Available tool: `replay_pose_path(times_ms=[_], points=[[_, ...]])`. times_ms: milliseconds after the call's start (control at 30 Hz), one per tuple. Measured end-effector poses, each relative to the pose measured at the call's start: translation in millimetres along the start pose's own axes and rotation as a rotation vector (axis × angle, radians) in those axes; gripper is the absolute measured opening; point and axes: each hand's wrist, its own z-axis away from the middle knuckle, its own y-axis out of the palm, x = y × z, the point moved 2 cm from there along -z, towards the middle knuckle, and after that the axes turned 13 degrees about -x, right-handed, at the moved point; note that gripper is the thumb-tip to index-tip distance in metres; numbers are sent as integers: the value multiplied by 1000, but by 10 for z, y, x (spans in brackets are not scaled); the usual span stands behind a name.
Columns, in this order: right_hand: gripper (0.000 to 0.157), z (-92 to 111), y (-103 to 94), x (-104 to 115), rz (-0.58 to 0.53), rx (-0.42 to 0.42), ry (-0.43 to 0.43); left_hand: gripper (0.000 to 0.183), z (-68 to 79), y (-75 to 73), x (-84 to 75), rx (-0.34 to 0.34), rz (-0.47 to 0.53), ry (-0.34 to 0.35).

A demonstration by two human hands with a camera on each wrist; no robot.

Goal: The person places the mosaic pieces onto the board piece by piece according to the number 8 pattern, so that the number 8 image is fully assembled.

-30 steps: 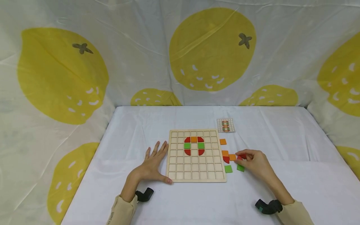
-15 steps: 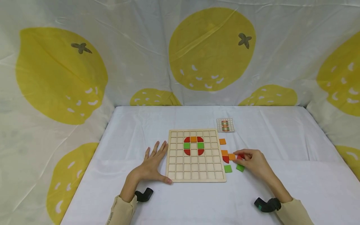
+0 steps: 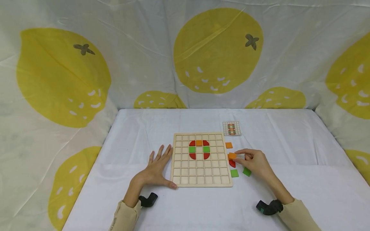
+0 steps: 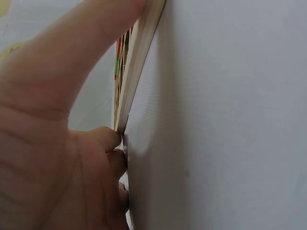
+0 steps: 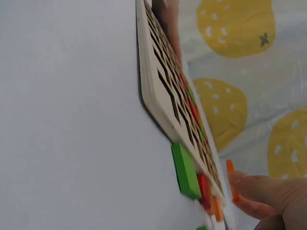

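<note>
A wooden grid board (image 3: 192, 172) lies flat on the table, with red rounded corner tiles, green square tiles and an orange square tile forming a ring in its upper middle cells. My left hand (image 3: 156, 170) is spread beside the board's left edge, thumb at the near left corner. My right hand (image 3: 258, 163) pinches an orange square tile (image 5: 232, 178) between thumb and fingers, raised above the table right of the board. Below it in the head view lie a red rounded tile (image 3: 232, 164) and a green square tile (image 3: 234, 173).
Another green tile (image 3: 247, 171) lies just under my right hand. Farther back, an orange tile (image 3: 229, 145) sits near the board's right edge, with a small pattern card (image 3: 231, 128) beyond it. Lemon-print cloth (image 3: 218, 51) hangs behind the white table.
My right hand has moved left and picked up the orange tile from the table, holding it over the spot of another orange tile. The left hand stays still.
</note>
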Motion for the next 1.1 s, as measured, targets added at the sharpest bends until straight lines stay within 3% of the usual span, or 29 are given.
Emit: replay_pose_path(times_ms=[633, 833, 1100], points=[[28, -119, 747, 573, -47, 115, -69, 149, -12, 4, -13, 3, 16, 7], [28, -129, 842, 673, -13, 109, -82, 149, -12, 18, -12, 7, 13, 0], [28, -141, 887, 631, -34, 123, -88, 149, 4, 10, 1, 2, 11, 1]])
